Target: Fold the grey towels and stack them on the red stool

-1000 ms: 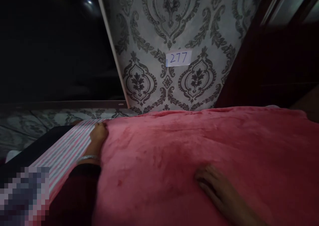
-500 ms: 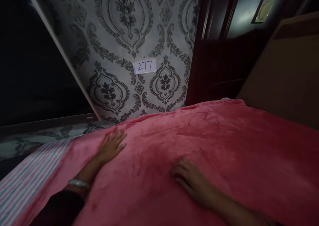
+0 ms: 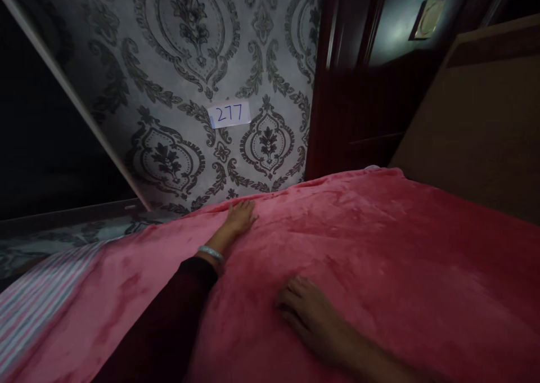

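A pink-red plush blanket [image 3: 354, 231] lies spread over the bed, with shallow wrinkles across it. My left hand [image 3: 241, 216] rests flat on the blanket near its far edge by the wall, fingers stretched out and holding nothing. A pale bracelet [image 3: 211, 253] circles that wrist, below a dark sleeve. Closer to me, my right hand [image 3: 307, 311] lies on the middle of the blanket. Its fingers are a little bent and apart from the thumb, with no cloth gathered in them.
Striped bedding [image 3: 46, 298] shows at the left beside the blanket. Behind the bed stand a patterned wall [image 3: 169, 85] with a paper label [image 3: 230, 113] reading 277, and a dark red wooden door [image 3: 350, 107]. A large dark screen [image 3: 50, 124] is at left, a brown board [image 3: 476, 130] at right.
My left hand has slid forward and to the right across the blanket, toward its far edge. My right hand has stayed almost in place. The view has shifted slightly to the right.
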The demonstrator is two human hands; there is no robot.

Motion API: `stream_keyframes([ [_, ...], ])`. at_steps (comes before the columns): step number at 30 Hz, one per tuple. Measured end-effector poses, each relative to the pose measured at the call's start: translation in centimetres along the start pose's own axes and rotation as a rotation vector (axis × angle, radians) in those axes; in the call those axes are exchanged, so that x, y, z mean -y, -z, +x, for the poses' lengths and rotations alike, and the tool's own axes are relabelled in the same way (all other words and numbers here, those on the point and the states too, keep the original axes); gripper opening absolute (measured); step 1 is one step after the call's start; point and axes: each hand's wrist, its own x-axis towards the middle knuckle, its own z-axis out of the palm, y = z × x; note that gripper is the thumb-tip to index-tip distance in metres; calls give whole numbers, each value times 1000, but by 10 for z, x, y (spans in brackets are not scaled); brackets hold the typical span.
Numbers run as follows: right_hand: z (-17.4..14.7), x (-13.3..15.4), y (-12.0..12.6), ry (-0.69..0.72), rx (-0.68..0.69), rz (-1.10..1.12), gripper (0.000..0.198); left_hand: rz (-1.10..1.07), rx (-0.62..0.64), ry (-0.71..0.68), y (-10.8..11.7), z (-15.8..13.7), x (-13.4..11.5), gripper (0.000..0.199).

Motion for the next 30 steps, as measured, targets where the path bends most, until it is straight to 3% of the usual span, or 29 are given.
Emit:
stream_keyframes([
  [3,0,0,1,-29,25,0,12,-14,-74,92,0,29,-4,53],
  [6,-1,0,1,-51,48,4,9,-4,-150,63,-5,42,-2,43],
  [11,-4,-3,-3,-61,33,9,7,-14,-205,83,-13,47,5,37],
  [17,-3,-6,-3,-50,48,22,12,-9,-152,154,-15,54,19,37],
  [23,-1,-3,-1,-50,32,8,9,58,-221,260,-2,45,18,45],
  [26,1,-4,-2,-34,13,-14,8,71,-210,95,8,29,1,47],
  [28,2,-5,-3,-24,-1,-34,8,56,-108,-85,8,12,-14,54],
  [30,3,-4,-5,-17,-2,-61,8,41,20,-172,0,-8,-28,62],
])
